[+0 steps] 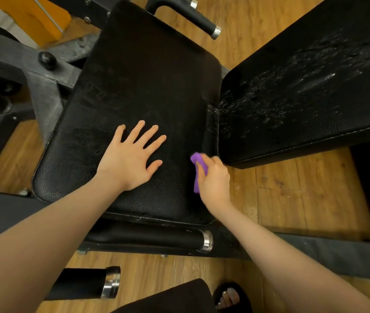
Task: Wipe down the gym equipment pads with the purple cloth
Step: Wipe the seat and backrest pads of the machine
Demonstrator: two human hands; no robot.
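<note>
A black seat pad [138, 86] fills the middle of the view. My left hand [129, 157] lies flat on its near part, fingers spread. My right hand [214, 179] grips a bunched purple cloth [198, 163] at the pad's right edge, by the gap between the two pads. To the right a second black pad [304, 93] slopes up and away, covered with spray droplets.
Black handles with chrome ends stick out at the back [202, 21], below the seat [179, 239] and near my leg [93, 283]. A grey metal frame [44, 93] with a black knob [46, 59] stands left. Wooden floor [292, 199] lies underneath; my sandalled foot [229, 298] is at the bottom.
</note>
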